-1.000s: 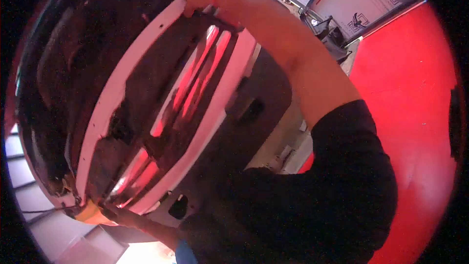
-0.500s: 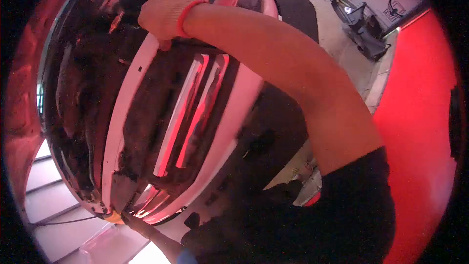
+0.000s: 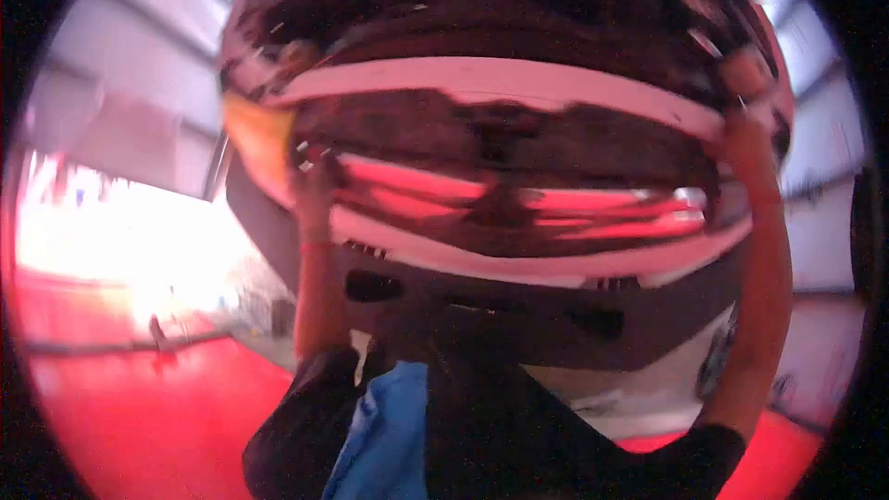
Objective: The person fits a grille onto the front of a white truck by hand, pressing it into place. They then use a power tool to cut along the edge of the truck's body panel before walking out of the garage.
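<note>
A large glossy dark and pale panel, like a vehicle's front end (image 3: 537, 83), spans the view, with reflective slats (image 3: 611, 208) across its middle. Both my hands are raised to its ends. My left hand (image 3: 313, 176) is at the left end, beside an orange patch (image 3: 261, 137) that may be cloth; blur hides its fingers. At the right end, my right hand (image 3: 741, 141) is against or very near the pale strip, its fingers smeared by motion. Whether either hand grips anything cannot be made out. Blue cloth (image 3: 384, 435) hangs low in front of my body.
Red floor (image 3: 176, 407) shows at lower left and lower right. Bright light comes through an opening (image 3: 139, 231) on the left. Pale panelled walls (image 3: 820, 139) stand on both sides. A dark object (image 3: 718, 347) lies beyond the panel at lower right.
The view has swung from strongly tilted to nearly level, so the panel now lies horizontally. Both arms now reach upward at either side; the blue cloth shows much more.
</note>
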Available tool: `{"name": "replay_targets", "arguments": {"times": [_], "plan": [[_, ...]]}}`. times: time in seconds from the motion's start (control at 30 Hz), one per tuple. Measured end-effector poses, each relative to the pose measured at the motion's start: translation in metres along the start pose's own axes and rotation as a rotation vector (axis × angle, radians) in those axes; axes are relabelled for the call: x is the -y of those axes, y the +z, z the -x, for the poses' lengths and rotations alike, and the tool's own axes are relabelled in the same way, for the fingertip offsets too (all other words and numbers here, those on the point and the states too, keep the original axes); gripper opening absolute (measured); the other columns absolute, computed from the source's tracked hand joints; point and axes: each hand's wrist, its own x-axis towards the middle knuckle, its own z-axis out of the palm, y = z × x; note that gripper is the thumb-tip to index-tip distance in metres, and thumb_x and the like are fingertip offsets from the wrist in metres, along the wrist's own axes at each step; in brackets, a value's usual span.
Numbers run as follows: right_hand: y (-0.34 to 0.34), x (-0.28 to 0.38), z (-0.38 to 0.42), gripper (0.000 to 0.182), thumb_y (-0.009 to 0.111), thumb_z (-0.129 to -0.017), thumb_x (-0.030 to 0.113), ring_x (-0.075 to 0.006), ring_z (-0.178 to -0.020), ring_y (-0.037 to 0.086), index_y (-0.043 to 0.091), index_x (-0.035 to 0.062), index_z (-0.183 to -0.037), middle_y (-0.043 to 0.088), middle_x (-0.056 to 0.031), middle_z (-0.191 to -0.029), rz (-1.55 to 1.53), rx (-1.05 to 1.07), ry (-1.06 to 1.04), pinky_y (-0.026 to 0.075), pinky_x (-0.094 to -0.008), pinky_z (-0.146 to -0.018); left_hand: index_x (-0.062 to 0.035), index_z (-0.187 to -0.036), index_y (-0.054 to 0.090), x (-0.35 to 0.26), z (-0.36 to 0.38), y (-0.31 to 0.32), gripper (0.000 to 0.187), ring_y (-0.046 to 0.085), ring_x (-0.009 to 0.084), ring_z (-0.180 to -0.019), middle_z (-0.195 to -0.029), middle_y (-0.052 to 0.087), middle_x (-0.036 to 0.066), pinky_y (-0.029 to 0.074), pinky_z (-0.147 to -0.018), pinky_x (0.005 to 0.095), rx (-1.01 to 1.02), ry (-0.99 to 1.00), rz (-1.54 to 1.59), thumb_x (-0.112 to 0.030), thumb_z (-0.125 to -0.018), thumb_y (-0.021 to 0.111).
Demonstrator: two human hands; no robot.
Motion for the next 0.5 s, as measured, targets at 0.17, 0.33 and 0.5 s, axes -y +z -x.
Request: {"name": "replay_targets", "arguments": {"times": [0.17,0.33,0.5], "plan": [[0.006,-0.015,0.008,0.042,0.083,-0.072,0.037,-0.0438,-0.085,0.07,0.067,0.0044,-0.093,0.071,-0.0214,-0.086,-0.061,0.186,0.123,0.055,-0.0515,-0.073,0.0015,-0.144,0.05,-0.022,0.018,0.015,0.066,0.052,0.0395,-0.133,-0.139,0.057,0.025,0.041,-0.112,0.0449,-0.092,0.227,-0.09,-0.027,-0.09,0.074],[-0.003,-0.01,0.018,0.034,0.079,-0.073,0.031,-0.0377,-0.084,0.071,0.068,0.0028,-0.089,0.071,-0.0199,-0.085,-0.04,0.194,0.189,0.053,-0.0475,-0.074,0.0009,-0.143,0.052,-0.031,0.026,-0.001,0.068,0.048,0.045,-0.136,-0.143,0.056,0.026,0.036,-0.115,0.0488,-0.103,0.184,-0.155,-0.032,-0.088,0.075],[0.002,-0.026,0.037,0.043,0.072,-0.083,0.04,-0.043,-0.096,0.069,0.069,0.0021,-0.103,0.072,-0.0219,-0.1,0.017,0.237,0.116,0.053,-0.0488,-0.082,-0.0019,-0.141,0.055,-0.022,0.027,-0.015,0.067,0.048,0.0458,-0.137,-0.142,0.057,0.026,0.036,-0.115,0.053,-0.1,0.295,-0.21,-0.029,-0.085,0.078]]}}
